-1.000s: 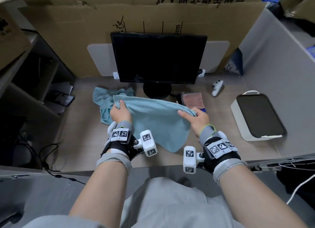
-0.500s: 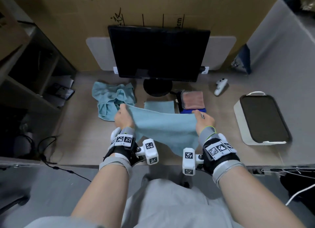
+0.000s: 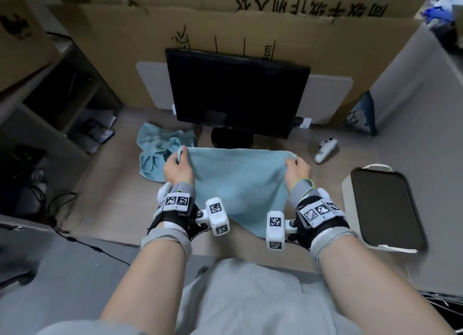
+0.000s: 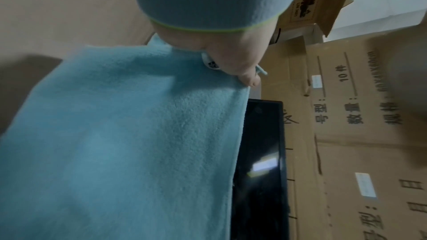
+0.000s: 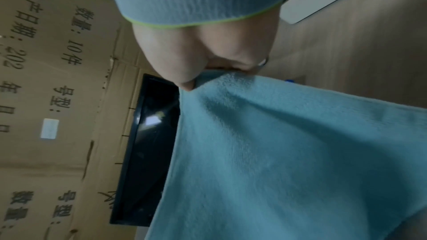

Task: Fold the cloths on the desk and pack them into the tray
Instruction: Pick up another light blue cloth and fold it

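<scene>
A light blue cloth (image 3: 238, 182) hangs stretched between my two hands above the desk, its lower corner drooping toward the front edge. My left hand (image 3: 178, 169) pinches its top left corner and my right hand (image 3: 297, 170) pinches its top right corner. Both wrist views show the blue cloth (image 4: 129, 134) (image 5: 289, 152) pinched under a thumb. A second, crumpled blue cloth (image 3: 155, 149) lies on the desk to the left. The dark tray (image 3: 385, 209) sits at the right on a white base. The held cloth hides the desk behind it.
A black monitor (image 3: 238, 91) stands at the back centre, close behind the held cloth. A white controller (image 3: 325, 149) lies right of its stand. Cardboard boxes (image 3: 300, 34) wall the back. Dark shelves (image 3: 50, 114) are at the left, and cables (image 3: 62, 209) hang off the desk's left front.
Both hands have lifted the cloth and pulled it taut, spread wider apart. The raised cloth now hides the folded blue cloth and the pink cloth seen behind it earlier.
</scene>
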Available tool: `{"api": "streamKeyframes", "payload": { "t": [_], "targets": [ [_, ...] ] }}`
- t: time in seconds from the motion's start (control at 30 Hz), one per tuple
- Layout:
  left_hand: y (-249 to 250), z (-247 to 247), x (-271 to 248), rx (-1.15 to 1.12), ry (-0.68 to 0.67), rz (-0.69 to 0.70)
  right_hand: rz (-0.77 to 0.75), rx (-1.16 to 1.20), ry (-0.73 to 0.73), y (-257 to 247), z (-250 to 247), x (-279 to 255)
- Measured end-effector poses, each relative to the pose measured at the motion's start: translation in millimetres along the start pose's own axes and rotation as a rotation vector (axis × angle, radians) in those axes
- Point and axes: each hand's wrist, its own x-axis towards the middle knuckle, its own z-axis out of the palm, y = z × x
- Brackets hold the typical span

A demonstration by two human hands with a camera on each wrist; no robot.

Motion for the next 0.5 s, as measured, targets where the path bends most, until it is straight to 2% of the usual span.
{"api": "streamKeyframes", "payload": {
  "t": [0.23,0.33,0.5],
  "targets": [
    [53,-14,33,-0.214,0.077,0.166,-0.250,-0.022,0.153,-56,5,1],
    [65,-23,41,-0.268,0.077,0.236,-0.293,0.022,0.184,-64,14,-7],
    [50,-43,46,-0.187,-0.030,0.154,-0.264,0.060,0.250,-41,32,-26]
  ]
}}
